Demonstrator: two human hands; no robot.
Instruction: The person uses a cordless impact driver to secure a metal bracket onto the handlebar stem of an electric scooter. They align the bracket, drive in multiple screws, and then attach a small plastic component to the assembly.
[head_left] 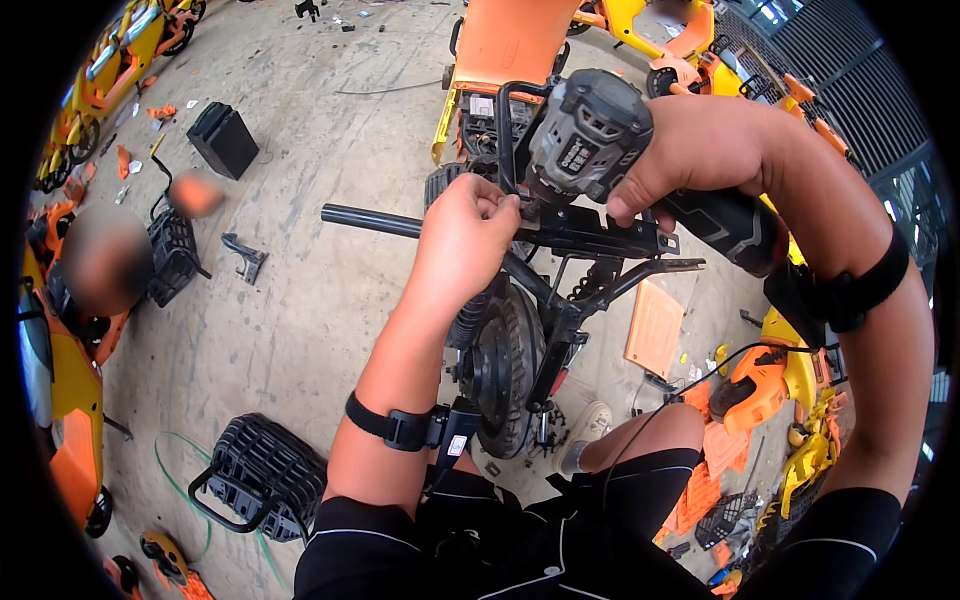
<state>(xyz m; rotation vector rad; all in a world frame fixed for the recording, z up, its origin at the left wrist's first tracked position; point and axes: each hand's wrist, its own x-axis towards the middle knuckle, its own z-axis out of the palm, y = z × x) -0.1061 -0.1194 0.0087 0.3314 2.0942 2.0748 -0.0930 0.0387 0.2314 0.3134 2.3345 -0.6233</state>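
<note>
A grey and black cordless drill (588, 130) is gripped in my right hand (690, 155), its nose pointing down at a black metal scooter frame (590, 235). Beside the drill's nose, the fingertips of my left hand (465, 230) are pinched together at the frame. Whatever lies between them is too small to make out. A black tube (370, 219) sticks out to the left from behind my left hand. Under the frame stand a black-tyred wheel (505, 360) and a coil spring. The drill hides the spot where its tip meets the frame.
The scooter's orange body (510, 45) extends ahead. A black basket (265, 475) lies at lower left, and a black box (222, 140) stands at upper left. Orange and yellow body parts (750, 400) are heaped at right. More yellow scooters (115, 65) line the left side.
</note>
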